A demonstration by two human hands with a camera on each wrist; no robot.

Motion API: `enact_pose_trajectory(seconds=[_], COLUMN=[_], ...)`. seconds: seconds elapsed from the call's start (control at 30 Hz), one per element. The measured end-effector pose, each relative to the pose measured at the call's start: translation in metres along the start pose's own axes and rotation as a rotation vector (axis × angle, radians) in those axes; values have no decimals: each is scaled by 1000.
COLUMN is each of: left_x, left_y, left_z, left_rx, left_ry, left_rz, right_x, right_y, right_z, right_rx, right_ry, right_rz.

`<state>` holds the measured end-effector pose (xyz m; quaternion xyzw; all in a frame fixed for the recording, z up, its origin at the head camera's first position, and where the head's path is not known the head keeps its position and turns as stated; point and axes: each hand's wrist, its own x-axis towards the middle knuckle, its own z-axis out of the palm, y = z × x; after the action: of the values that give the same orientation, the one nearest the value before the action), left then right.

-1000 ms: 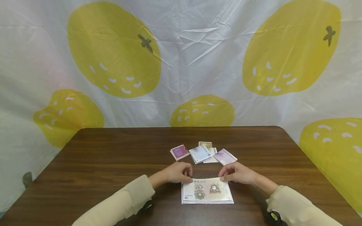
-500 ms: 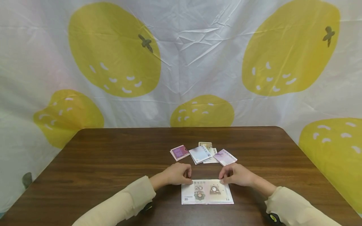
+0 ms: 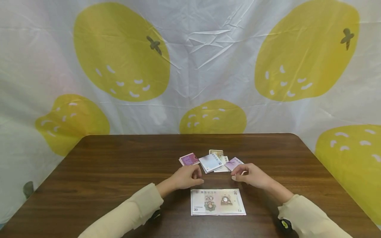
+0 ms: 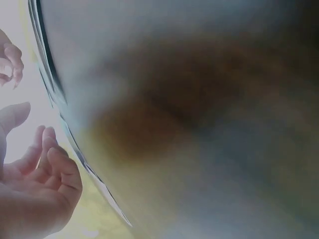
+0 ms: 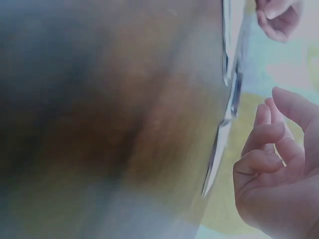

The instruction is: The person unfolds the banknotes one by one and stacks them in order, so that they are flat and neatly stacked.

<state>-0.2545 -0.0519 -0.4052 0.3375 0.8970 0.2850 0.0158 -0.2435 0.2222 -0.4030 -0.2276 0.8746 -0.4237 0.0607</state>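
A stack of play banknotes [image 3: 218, 202], with a brownish 20 note on top, lies flat on the near part of the table. Just beyond its far left corner hovers my left hand [image 3: 185, 177], apart from the paper, with loosely bent fingers. My right hand [image 3: 252, 177] is held likewise beyond the far right corner and partly covers a purple note [image 3: 233, 163]. Nothing sits between thumb and fingers of the left hand [image 4: 40, 199] in the left wrist view. The right wrist view shows the right hand [image 5: 279, 184] holding nothing either.
Farther back lie folded notes: a magenta one [image 3: 189, 159], a pale blue one [image 3: 209, 162], a pale yellowish one [image 3: 224, 166] and a small brown one [image 3: 216, 152]. A dark wooden table [image 3: 134, 152] carries everything. Behind it hangs a lemon-print cloth [image 3: 208, 76].
Both hands have let go of the 20 note's far edge and moved up and away from it. The raised note now lies flat on the stack.
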Motion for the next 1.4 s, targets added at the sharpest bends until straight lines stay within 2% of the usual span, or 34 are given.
enact_pose_trajectory(seconds=[0.13, 0.27, 0.4, 0.8, 1.07, 1.27, 1.4], left_x=[7, 15, 21, 39, 45, 47, 50], left_y=[-6, -11, -12, -15, -16, -14, -16], left_z=[-3, -7, -9, -13, -12, -12, -10], left_rx=[-14, -6, 10, 80, 155, 223, 245], left_ry=[78, 137, 170, 102, 37, 12, -7], left_rz=[8, 24, -9, -192, -231, -253, -281], right_x=[7, 16, 24, 45, 56, 62, 66], right_y=[-2, -3, -2, 7, 9, 8, 10], right_z=[-7, -11, -10, -4, -1, 3, 6], right_rx=[72, 86, 102, 134, 66, 58, 37], right_ry=[62, 100, 109, 117, 109, 101, 108], right_rz=[37, 62, 122, 209, 227, 202, 213])
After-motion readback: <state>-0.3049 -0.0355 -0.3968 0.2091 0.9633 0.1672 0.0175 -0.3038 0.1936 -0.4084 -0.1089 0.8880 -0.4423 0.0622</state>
